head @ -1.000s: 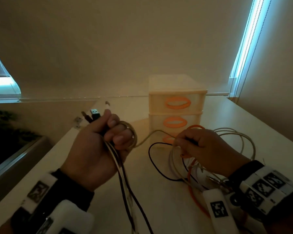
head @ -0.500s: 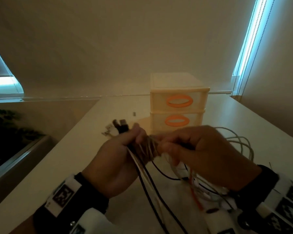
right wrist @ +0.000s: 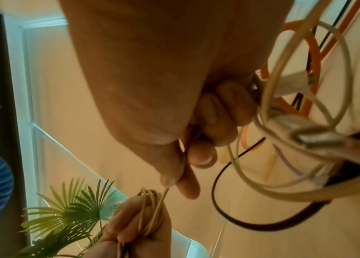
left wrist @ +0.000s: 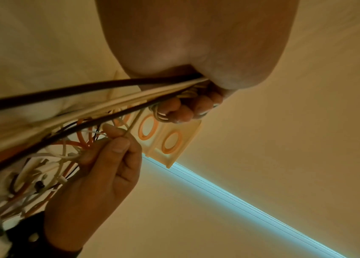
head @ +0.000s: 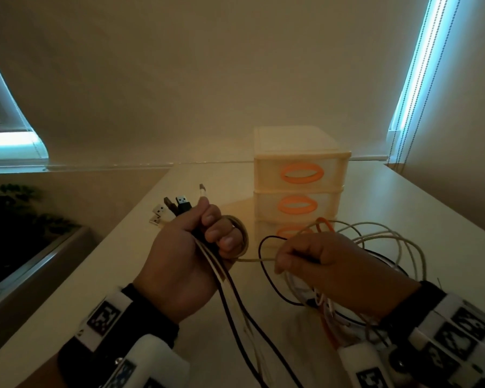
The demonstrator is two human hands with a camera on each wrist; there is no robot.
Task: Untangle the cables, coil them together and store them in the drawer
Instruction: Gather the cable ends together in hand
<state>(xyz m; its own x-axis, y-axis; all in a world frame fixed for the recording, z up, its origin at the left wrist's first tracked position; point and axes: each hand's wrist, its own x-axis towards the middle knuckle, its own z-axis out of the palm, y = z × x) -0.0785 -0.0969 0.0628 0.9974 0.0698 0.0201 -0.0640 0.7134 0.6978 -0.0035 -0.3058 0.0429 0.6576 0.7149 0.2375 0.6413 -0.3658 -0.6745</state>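
Head view. Left hand [head: 192, 247] fisted round a bundle of cables [head: 230, 292], plug ends [head: 177, 207] fanned out above the fist toward the far side. I count five plugs: two pale at left, one brown, one black, one white standing tallest. Gripping just below the plugs probably keeps the ends lined up while the slack gets wound. A beige cable [head: 254, 259] is looped round the left fingers, several turns, and runs taut across to the right hand [head: 317, 261], which pinches it between thumb and forefinger; likely feeding the next turn. Loose loops of beige, black and orange cable lie heaped near right on the table [head: 140, 275]. Drawer unit [head: 300, 175] stands at the far side, three drawers, each with an orange oval handle, all closed as far as I can tell.

Left wrist view. Left fingertips [left wrist: 183, 111] curled tight, beige turns wound round them. Two dark strands and some pale ones trail out of the palm. Right thumb and forefinger nip the beige strand just below.

Right wrist view. Right hand [right wrist: 185, 157] pinching the beige cable; other fingers curled, with the loose loops hanging beside them. Two metal-tipped connectors [right wrist: 315, 137] dangle at right. Green plant [right wrist: 73, 209] at lower left.
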